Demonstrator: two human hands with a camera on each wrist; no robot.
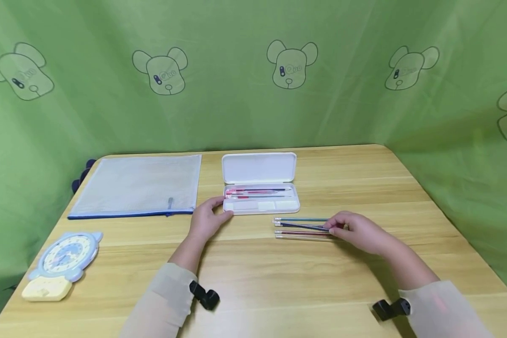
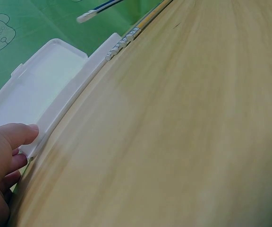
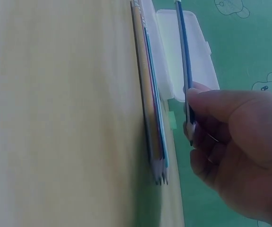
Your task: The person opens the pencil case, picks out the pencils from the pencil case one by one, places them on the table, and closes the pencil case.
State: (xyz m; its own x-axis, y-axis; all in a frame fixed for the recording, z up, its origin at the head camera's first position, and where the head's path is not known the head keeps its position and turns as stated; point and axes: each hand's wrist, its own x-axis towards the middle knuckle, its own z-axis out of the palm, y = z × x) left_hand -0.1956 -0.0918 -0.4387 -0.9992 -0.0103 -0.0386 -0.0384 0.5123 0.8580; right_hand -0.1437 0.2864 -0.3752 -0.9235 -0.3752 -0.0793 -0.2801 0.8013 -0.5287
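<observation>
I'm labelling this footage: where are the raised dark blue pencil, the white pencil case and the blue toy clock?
Dark blue pencil (image 3: 185,66): right wrist view, shaft.
White pencil case (image 1: 259,168): head view, inner lid.
Toy clock (image 1: 65,254): head view, dial.

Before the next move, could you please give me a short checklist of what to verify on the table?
1. Case lid open: ok, it is raised.
2. Left hand on the white case: ok, it touches the left end.
3. Dark blue pencil held: ok, the right hand pinches it near its sharpened tip.
4. Held pencil clear of the other pencils: ok, it is lifted apart from them.
5. Room for it in the case: cannot tell; slim items already lie inside.
</observation>
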